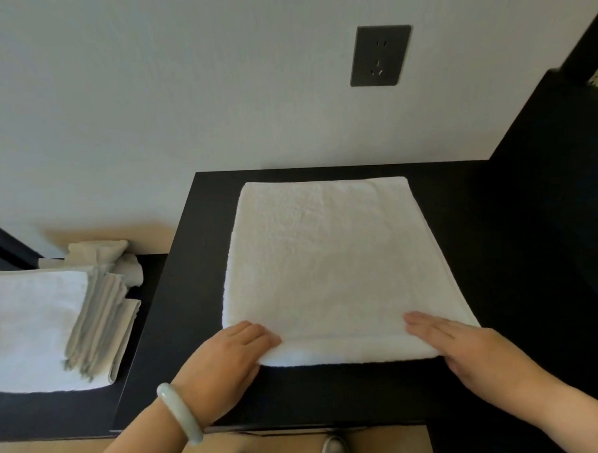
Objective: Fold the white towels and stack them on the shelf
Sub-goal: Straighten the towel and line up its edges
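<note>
A white towel (330,262), folded into a flat rectangle, lies on the black tabletop (499,286) in front of me. My left hand (228,363) rests on its near left corner, fingers laid over the folded edge. My right hand (467,349) presses flat on the near right corner with straight fingers. On a lower black surface to the left sits a stack of folded white towels (48,326), with a crumpled towel (103,255) behind it.
A white wall with a dark power socket (381,55) rises behind the table. A tall black cabinet side (563,180) stands at the right. Below the table edge I see wooden floor and shoes (331,451).
</note>
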Motion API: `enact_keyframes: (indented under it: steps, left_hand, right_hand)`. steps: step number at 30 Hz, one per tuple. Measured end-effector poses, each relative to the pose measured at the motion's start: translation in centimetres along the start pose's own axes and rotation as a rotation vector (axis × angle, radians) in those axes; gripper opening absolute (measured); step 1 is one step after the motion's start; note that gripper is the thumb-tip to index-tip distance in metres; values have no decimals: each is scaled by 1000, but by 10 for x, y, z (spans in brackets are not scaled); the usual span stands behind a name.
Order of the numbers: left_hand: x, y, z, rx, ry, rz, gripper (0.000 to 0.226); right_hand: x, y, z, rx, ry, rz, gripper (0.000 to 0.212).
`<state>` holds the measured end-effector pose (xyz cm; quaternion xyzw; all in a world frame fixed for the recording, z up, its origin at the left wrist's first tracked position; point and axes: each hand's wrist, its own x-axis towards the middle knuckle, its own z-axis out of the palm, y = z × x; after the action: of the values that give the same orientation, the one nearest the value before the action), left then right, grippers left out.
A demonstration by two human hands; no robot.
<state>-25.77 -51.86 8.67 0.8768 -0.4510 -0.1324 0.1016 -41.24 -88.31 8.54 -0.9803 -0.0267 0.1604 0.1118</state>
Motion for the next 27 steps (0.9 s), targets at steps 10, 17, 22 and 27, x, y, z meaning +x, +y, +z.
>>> enact_keyframes:
  steps: [10, 17, 22, 27]
  left_hand:
    - [29, -43, -110, -768, -429, -38, 24]
    - [77, -75, -71, -1165, 31, -587, 37]
    - [84, -74, -37, -820, 346, -751, 13]
    - [91, -76, -40, -648, 535, -756, 14]
  right_hand:
    - [36, -1, -135, 525, -479, 136, 27]
    - [99, 61, -73, 740, 35, 435, 22]
    - [101, 61, -39, 698, 271, 529, 20]
    - [111, 52, -47, 669, 511, 511, 18]
